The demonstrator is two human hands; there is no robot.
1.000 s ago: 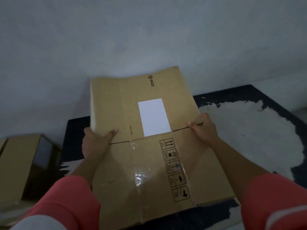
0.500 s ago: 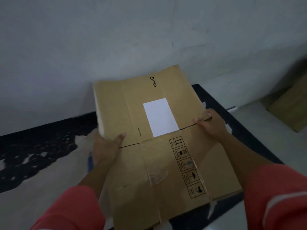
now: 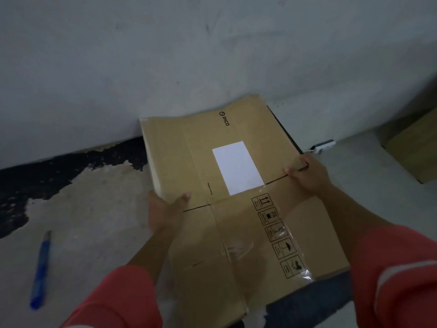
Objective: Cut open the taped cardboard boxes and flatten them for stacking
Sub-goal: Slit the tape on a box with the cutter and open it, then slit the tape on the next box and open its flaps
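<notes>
- The blue cutter (image 3: 40,271) has come into view on the floor at my left, in neither hand, so I judge the cutting of this one is done.
- My left hand (image 3: 165,209) grips the left edge, thumb on top, fingers hidden beneath.
- The flattened box (image 3: 203,162) stays held low, its far end near the wall.
- My right hand (image 3: 309,176) is curled round the right edge at the flap slit.
- Another box (image 3: 416,152) now shows far right, perhaps the stack.
</notes>
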